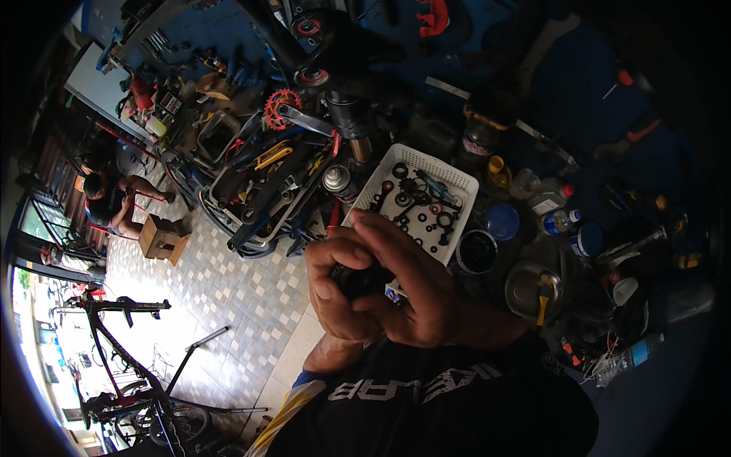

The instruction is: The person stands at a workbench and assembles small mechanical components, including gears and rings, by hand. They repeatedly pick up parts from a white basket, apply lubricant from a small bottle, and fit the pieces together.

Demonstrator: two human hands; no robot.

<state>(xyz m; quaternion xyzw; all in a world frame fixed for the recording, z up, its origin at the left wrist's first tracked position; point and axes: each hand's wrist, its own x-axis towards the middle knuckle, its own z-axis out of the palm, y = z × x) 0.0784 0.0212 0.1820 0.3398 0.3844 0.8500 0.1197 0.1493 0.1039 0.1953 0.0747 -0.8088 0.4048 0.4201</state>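
My left hand (pixel 333 293) and my right hand (pixel 419 293) meet in front of my chest, just nearer than a white perforated basket (pixel 449 171). Fingers of both are curled around a small black part (pixel 361 280); it looks rounded, but shadow and fingers hide most of it, so its kind is unclear. In the basket lie several small black rings, bolts and other loose bike parts, with a bluish tool-like piece (pixel 432 183) among them. My right fingers overlap the basket's near edge in the picture.
Left of the basket stand a spray can (pixel 336 180) and a heap of tools (pixel 274 156). A bike frame with an orange chainring (pixel 283 109) hangs above. Right are a black tub (pixel 477 251), a blue lid (pixel 502 221) and a metal tray (pixel 520 303). A person (pixel 110 204) sits far left.
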